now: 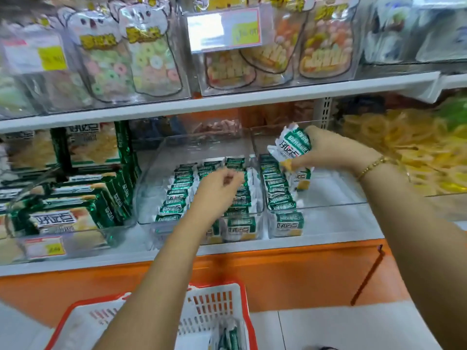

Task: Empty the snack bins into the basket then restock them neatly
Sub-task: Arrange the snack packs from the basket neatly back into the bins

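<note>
Basket (209,301): one, white mesh with a red rim, just below my arms; a few green-and-white packets (228,334) lie in its right corner, too blurred for me to count
Left hand (217,183): over the middle bin, fingers curled down towards the packets; I cannot tell whether they pinch one
Middle bin (149,195): clear plastic, on the white shelf (303,242); small packets (174,198) stand on edge in three rows running front to back, and my hand covers part of the middle row
Right hand (328,150): above the right bin, fingers and thumb wrapped round a handful of packets (293,145), several pressed together, number unclear; gold bracelet (374,165) on the wrist
Right bin (333,218): clear, just beside the middle bin; one row of packets (278,193) along its left wall, with a single packet (303,180) upright beside that row, under my hand
Left bin (83,238): clear, next to the middle bin; larger green boxes (75,213) stacked and leaning
Bins counted: three side by side on this shelf
</note>
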`<action>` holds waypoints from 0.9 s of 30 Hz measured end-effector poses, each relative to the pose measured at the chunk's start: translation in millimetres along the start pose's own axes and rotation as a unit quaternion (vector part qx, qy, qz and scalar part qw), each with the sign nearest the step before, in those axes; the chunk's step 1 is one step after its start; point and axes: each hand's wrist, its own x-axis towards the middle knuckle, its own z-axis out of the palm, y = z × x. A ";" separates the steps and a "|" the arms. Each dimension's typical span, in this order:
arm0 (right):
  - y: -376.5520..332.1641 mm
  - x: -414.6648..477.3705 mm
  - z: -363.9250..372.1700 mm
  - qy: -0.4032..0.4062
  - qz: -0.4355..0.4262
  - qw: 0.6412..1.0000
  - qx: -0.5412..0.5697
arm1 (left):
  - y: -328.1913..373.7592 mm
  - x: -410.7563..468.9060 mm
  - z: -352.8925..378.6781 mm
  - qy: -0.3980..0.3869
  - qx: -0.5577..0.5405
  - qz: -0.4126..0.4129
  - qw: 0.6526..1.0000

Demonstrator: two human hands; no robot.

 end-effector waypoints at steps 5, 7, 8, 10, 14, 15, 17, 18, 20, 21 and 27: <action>69.3 42.1 5.9 -0.109 0.063 0.984 -0.125 | -37.4 30.0 3.5 -0.094 0.130 -0.036 0.986; 83.3 47.6 23.5 -0.167 0.102 0.974 -0.114 | -39.2 34.7 3.8 -0.118 0.157 -0.030 0.980; 87.7 49.9 32.3 -0.186 0.116 0.970 -0.101 | -40.9 35.6 4.8 -0.129 0.164 -0.028 0.978; 92.2 54.6 46.7 -0.188 0.132 0.970 -0.077 | -45.0 36.5 6.5 -0.136 0.171 -0.023 0.975; 90.7 62.1 51.8 -0.092 0.160 0.981 -0.051 | -49.9 37.1 8.3 -0.121 0.186 -0.002 0.975; 89.3 62.6 52.2 -0.083 0.166 0.981 -0.048 | -49.8 37.5 8.9 -0.116 0.192 0.002 0.975; 84.7 63.6 54.9 -0.091 0.157 0.983 -0.033 | -48.8 37.4 10.3 -0.101 0.201 0.011 0.974; 81.6 62.6 57.0 -0.098 0.149 0.984 -0.025 | -48.0 36.7 10.7 -0.092 0.205 0.018 0.974; 76.4 59.7 61.0 -0.105 0.127 0.986 -0.012 | -46.4 35.8 10.5 -0.074 0.210 0.031 0.974; 74.2 57.4 61.4 -0.103 0.119 0.987 -0.005 | -45.9 35.5 10.1 -0.063 0.211 0.037 0.975; 62.1 30.7 50.1 -0.062 0.119 0.991 -0.003 | -40.0 8.3 5.4 0.123 0.097 0.142 0.977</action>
